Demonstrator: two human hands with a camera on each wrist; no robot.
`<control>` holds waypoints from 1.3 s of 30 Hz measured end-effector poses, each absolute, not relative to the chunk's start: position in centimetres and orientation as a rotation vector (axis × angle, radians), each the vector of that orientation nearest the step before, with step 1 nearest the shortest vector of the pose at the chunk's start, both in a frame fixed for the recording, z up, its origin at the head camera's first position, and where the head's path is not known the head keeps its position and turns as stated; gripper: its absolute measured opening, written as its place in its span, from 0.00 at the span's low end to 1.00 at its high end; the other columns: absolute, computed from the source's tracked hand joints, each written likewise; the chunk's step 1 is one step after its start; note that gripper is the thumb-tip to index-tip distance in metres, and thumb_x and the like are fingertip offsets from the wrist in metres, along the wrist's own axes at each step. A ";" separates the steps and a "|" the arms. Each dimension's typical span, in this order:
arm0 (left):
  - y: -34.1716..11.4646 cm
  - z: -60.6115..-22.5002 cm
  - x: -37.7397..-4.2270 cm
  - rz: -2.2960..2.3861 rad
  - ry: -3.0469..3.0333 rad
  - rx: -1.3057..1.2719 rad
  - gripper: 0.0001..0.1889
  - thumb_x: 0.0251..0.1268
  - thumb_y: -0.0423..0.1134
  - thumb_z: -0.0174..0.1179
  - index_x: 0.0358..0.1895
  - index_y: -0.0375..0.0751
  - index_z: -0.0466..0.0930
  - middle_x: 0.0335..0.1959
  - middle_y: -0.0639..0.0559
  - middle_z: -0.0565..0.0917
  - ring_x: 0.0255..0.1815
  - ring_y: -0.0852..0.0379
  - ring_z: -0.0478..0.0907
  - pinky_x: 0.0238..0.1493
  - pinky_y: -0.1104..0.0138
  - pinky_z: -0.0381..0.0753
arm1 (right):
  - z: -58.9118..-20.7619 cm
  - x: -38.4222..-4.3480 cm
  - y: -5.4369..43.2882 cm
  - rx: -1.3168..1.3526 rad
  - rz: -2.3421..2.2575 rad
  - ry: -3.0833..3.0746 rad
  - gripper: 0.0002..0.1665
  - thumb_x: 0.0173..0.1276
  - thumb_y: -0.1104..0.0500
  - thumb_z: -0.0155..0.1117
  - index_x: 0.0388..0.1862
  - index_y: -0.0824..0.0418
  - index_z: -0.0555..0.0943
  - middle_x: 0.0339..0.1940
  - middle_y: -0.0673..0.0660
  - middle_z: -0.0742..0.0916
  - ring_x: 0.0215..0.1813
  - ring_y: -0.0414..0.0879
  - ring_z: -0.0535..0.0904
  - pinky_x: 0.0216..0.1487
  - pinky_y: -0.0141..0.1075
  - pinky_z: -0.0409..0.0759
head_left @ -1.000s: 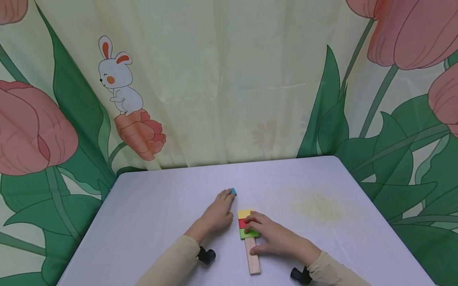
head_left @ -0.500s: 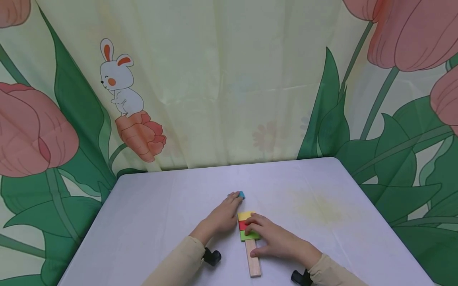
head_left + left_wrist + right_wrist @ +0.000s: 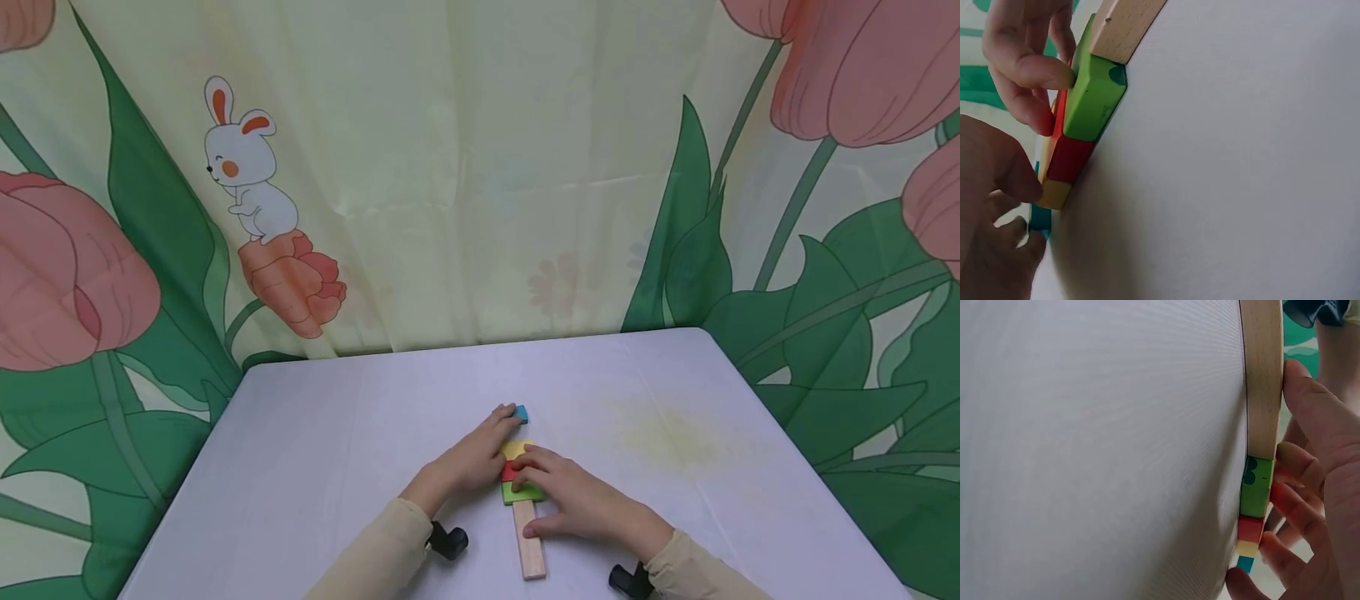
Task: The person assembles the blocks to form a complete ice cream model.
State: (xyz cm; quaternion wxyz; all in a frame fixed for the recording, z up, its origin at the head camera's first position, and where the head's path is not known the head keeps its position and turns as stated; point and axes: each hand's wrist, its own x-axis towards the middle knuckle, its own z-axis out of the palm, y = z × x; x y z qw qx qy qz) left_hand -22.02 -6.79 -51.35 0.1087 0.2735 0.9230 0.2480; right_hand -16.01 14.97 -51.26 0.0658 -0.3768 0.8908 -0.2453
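A row of flat toy blocks lies on the table: a yellow block (image 3: pixel 513 451), a red block (image 3: pixel 507 473) and a green block (image 3: pixel 519 494), joined end-on by a plain wooden block (image 3: pixel 531 557). My right hand (image 3: pixel 583 502) rests over this row, fingertips on the coloured blocks and thumb against the wooden one. Beyond the yellow block, a small blue block (image 3: pixel 522 414) sits slightly apart in the head view. My left hand (image 3: pixel 474 456) reaches to it with extended fingers touching its left side. In the left wrist view, the left thumb (image 3: pixel 1019 178) is at the yellow block's edge.
A white cloth covers the table (image 3: pixel 337 467). Behind its far edge hangs a curtain (image 3: pixel 487 208) printed with tulips and a rabbit. Black wrist cameras (image 3: pixel 448 542) sit at both sleeves.
My left hand has slid right along the table, and the blue block has moved right with it, coming beyond the yellow block. The right hand and the row stay nearly still.
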 end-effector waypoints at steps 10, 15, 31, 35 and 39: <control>-7.1 -51.5 -21.2 1.610 2.487 0.310 0.30 0.72 0.33 0.47 0.78 0.39 0.62 0.79 0.42 0.66 0.80 0.40 0.64 0.76 0.46 0.68 | -50.0 -17.6 15.1 -0.797 -1.214 2.570 0.26 0.75 0.46 0.65 0.68 0.51 0.77 0.71 0.52 0.78 0.75 0.56 0.71 0.75 0.64 0.66; -6.9 -51.6 -21.0 1.785 2.324 0.153 0.32 0.73 0.33 0.48 0.79 0.39 0.59 0.80 0.40 0.65 0.80 0.40 0.64 0.74 0.46 0.71 | -49.9 -20.0 15.3 -0.268 -1.661 2.298 0.34 0.80 0.56 0.54 0.81 0.56 0.60 0.80 0.62 0.69 0.81 0.62 0.64 0.77 0.58 0.67; -7.1 -52.7 -20.6 1.844 2.194 0.173 0.34 0.74 0.35 0.50 0.82 0.42 0.55 0.82 0.42 0.61 0.82 0.43 0.60 0.77 0.47 0.67 | -51.6 -21.9 16.1 -0.044 -2.082 1.665 0.38 0.77 0.68 0.39 0.85 0.59 0.50 0.85 0.66 0.59 0.85 0.60 0.55 0.82 0.48 0.55; -7.3 -52.7 -20.5 1.853 2.175 0.177 0.33 0.75 0.36 0.49 0.82 0.42 0.54 0.82 0.42 0.61 0.82 0.43 0.60 0.77 0.47 0.67 | -51.6 -21.7 16.3 -0.040 -2.101 1.617 0.40 0.75 0.70 0.38 0.85 0.60 0.49 0.85 0.66 0.59 0.85 0.60 0.54 0.83 0.48 0.54; -7.5 -52.5 -20.2 1.852 2.172 0.195 0.33 0.75 0.36 0.48 0.82 0.40 0.54 0.82 0.41 0.61 0.82 0.42 0.59 0.77 0.46 0.66 | -51.5 -21.6 16.3 -0.033 -2.110 1.593 0.41 0.73 0.71 0.37 0.85 0.61 0.49 0.85 0.67 0.58 0.85 0.61 0.54 0.83 0.49 0.53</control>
